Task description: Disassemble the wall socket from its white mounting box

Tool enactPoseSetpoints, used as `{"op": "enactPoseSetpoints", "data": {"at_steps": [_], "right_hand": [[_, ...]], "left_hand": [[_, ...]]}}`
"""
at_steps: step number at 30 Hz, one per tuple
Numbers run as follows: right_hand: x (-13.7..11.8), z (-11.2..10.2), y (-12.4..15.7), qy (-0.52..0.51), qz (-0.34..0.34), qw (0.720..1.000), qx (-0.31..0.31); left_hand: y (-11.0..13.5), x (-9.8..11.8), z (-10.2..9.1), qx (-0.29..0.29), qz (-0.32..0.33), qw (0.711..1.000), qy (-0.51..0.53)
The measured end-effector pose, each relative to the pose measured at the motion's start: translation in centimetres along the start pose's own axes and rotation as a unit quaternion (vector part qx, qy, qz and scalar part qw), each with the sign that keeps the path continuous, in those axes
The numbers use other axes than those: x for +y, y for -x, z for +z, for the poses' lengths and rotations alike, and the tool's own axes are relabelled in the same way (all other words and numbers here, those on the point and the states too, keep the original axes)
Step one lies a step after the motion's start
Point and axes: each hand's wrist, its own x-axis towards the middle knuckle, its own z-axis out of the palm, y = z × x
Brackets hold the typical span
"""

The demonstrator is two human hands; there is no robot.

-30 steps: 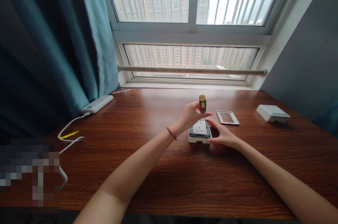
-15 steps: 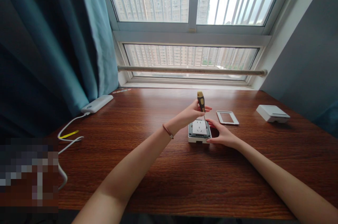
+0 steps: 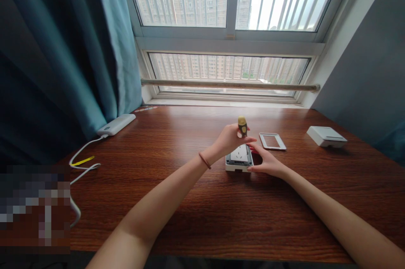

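A white wall socket (image 3: 239,156) in a box with a grey inner frame lies face up on the brown wooden table (image 3: 177,214). My left hand (image 3: 232,137) is closed around a screwdriver (image 3: 242,126) with a yellow and black handle, held over the socket's far right part. The screwdriver's shaft and tip are hidden behind the fingers. At the socket's right side, my right hand (image 3: 267,162) grips the box between thumb and fingers. A white cover frame (image 3: 282,142) lies flat just beyond the right hand.
Farther right sits a white box with a flat top (image 3: 326,136). At the back left a white power strip (image 3: 117,125) lies by the blue curtain (image 3: 122,49), its white cable (image 3: 82,148) with a yellow tie (image 3: 83,161) running forward. Behind the table is a barred window.
My left hand has shifted slightly right and the screwdriver's handle now sits lower and more upright. The right hand and the socket have stayed in place.
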Motion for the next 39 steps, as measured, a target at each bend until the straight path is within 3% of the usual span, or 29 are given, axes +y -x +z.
{"op": "enactPoseSetpoints", "data": {"at_steps": [4,8,12,15,21,26,29,32,35,39], "right_hand": [[-0.2,0.0,0.1,-0.002,0.004,1.000,-0.004],[-0.3,0.0,0.0,-0.003,-0.002,1.000,-0.006],[-0.1,0.0,0.0,-0.002,-0.001,1.000,-0.007],[-0.1,0.0,0.0,-0.001,0.004,1.000,-0.007],[-0.4,-0.1,0.1,0.000,0.004,1.000,-0.007],[0.0,0.0,0.0,-0.002,0.005,1.000,-0.007],[0.2,0.0,0.0,-0.012,0.001,1.000,-0.005],[0.0,0.1,0.0,-0.012,0.006,1.000,-0.006],[-0.2,0.0,0.1,-0.001,0.015,1.000,-0.002],[-0.2,-0.1,0.1,0.007,0.015,1.000,-0.001]], "left_hand": [[-0.1,0.4,0.2,-0.002,-0.056,0.985,0.161],[-0.2,0.8,0.0,-0.029,-0.148,0.925,0.349],[-0.2,0.9,-0.3,-0.021,-0.171,0.881,0.441],[-0.2,0.9,-0.5,-0.030,-0.166,0.868,0.466],[-0.5,-0.1,-0.5,-0.075,-0.122,0.889,0.434],[-0.6,-0.8,-0.1,-0.071,-0.064,0.949,0.302],[-0.3,-0.8,0.3,-0.002,-0.026,0.987,0.156],[-0.1,-0.9,0.8,0.083,0.007,0.995,0.048],[-0.2,-1.2,1.1,0.071,0.000,0.994,0.088],[-0.5,-1.1,0.7,-0.007,-0.042,0.966,0.255]]}}
